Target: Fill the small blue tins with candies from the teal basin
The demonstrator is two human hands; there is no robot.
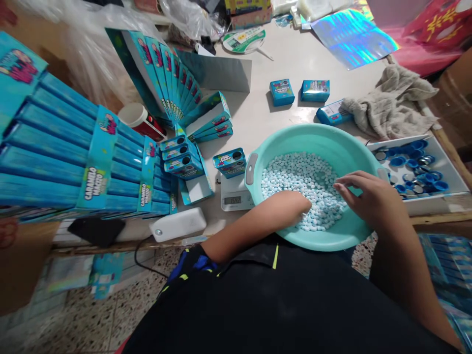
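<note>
A turquoise plastic basin (295, 135) stands in front of me, its floor covered with small white and pale blue candies (298, 167). My left hand (295, 202) reaches over the near left rim with its fingers curled down into the candies; what it grips is hidden. Above the right side of the basin is my right hand (368, 194), thumb and forefinger brought together at the tips. Anything between those tips is too small to make out. Beside the left handle, a small blue candy box (230, 162) with a round hole rests on a digital scale (232, 200).
Blue display cartons (73, 147) are stacked at left, near several small boxes (182, 157) and a white power bank (179, 224). Blue packs (282, 92) lie beyond the basin. At right are a grey cloth (391, 101) and a white tray (457, 182) of blue caps.
</note>
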